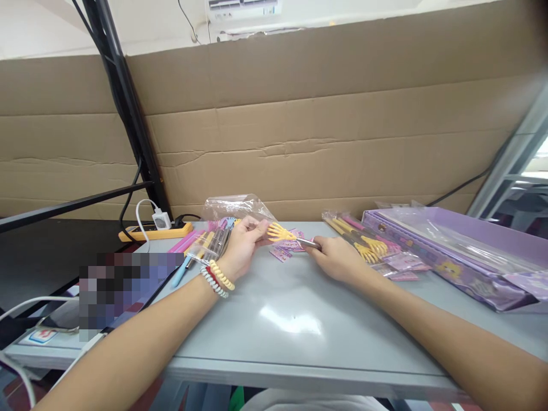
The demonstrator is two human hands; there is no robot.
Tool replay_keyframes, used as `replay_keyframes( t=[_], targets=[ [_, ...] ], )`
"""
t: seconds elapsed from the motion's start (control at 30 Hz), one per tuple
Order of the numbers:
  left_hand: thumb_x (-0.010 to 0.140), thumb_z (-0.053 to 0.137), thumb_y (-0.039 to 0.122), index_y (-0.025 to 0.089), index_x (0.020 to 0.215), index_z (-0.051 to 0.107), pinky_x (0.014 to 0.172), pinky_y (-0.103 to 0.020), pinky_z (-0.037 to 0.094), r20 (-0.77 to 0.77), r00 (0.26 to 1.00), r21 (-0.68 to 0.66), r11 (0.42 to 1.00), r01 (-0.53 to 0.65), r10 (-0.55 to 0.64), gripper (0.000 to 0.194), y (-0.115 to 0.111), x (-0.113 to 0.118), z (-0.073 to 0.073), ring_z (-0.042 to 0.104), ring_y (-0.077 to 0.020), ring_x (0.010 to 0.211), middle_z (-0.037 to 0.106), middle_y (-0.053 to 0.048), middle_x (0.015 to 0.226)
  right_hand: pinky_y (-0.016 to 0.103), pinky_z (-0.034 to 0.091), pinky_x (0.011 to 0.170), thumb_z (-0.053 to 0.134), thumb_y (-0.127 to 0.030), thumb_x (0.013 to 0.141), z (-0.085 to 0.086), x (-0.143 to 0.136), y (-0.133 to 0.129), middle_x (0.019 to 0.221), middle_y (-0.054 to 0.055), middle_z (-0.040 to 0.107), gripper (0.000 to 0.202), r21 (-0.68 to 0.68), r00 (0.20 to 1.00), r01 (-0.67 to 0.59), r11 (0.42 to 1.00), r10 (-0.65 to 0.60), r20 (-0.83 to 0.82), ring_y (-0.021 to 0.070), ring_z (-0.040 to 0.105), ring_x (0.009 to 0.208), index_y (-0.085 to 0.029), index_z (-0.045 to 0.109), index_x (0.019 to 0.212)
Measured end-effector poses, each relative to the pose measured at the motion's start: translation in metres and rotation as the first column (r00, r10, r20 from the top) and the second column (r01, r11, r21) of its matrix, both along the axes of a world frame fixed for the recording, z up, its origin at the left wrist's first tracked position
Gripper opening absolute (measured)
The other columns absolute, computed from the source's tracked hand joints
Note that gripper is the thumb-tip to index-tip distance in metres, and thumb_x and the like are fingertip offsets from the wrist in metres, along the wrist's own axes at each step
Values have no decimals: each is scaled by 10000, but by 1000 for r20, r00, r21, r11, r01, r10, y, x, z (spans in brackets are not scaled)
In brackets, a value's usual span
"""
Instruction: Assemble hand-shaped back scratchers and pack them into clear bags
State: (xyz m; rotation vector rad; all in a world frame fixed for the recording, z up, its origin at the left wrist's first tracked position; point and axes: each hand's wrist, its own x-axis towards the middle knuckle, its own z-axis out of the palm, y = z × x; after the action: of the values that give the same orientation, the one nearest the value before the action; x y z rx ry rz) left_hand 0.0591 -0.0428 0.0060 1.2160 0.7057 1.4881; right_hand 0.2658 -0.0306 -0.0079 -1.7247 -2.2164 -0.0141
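Note:
A back scratcher (281,233) with a yellow hand-shaped head and a dark, shiny handle is held level above the table between my hands. My right hand (336,257) is closed round the handle. The fingers of my left hand (243,245) are pinched together at the tips of the yellow head; exactly what lies between them is partly hidden. Behind my left hand is a clear plastic bag (240,206). Small purple printed cards (281,253) lie on the table under the scratcher. Several bagged back scratchers (370,248) with yellow heads lie beyond my right hand.
Pink, yellow, dark and blue handles (209,242) lie left of my left hand. A purple box (445,251) with clear bags stands at right. A yellow power strip (158,230) with a white charger sits at back left. Cardboard (299,125) walls the back of the grey table (257,337).

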Motion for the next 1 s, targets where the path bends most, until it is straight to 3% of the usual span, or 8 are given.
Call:
replay_keyframes(
  t=[0.33,0.57,0.87,1.0],
  targets=[
    [716,696,405,149,732,531,627,-258,544,58,996,-63,995,78,-75,305,1,-3,3,652,-131,647,657,-15,707,262,277,525,338,-462,896,2,2,1,728,89,647,403,20,1000,9,1000,-9,-17,203,571,668,-193,597,744],
    [795,627,348,128,866,629,617,-262,544,-46,988,-125,982,141,-148,231,0,1,-3,676,-165,691,709,-91,866,263,282,539,328,-466,900,0,2,2,725,96,647,414,20,1000,-5,1000,6,-30,198,573,663,-190,590,738],
    [743,658,450,141,888,695,650,-306,534,-221,953,-120,975,186,-209,344,0,0,-3,677,-205,740,716,-106,933,269,281,516,332,-507,879,-2,4,5,692,80,617,375,0,997,44,999,-44,-62,202,543,626,-206,488,719],
    [713,685,447,141,881,695,674,-314,525,-298,937,-124,980,153,-184,349,-1,2,-4,671,-203,739,717,-96,908,263,291,514,427,-469,842,-3,3,1,654,27,578,261,43,986,-57,997,63,-152,165,484,566,-209,427,826]
  ],
)
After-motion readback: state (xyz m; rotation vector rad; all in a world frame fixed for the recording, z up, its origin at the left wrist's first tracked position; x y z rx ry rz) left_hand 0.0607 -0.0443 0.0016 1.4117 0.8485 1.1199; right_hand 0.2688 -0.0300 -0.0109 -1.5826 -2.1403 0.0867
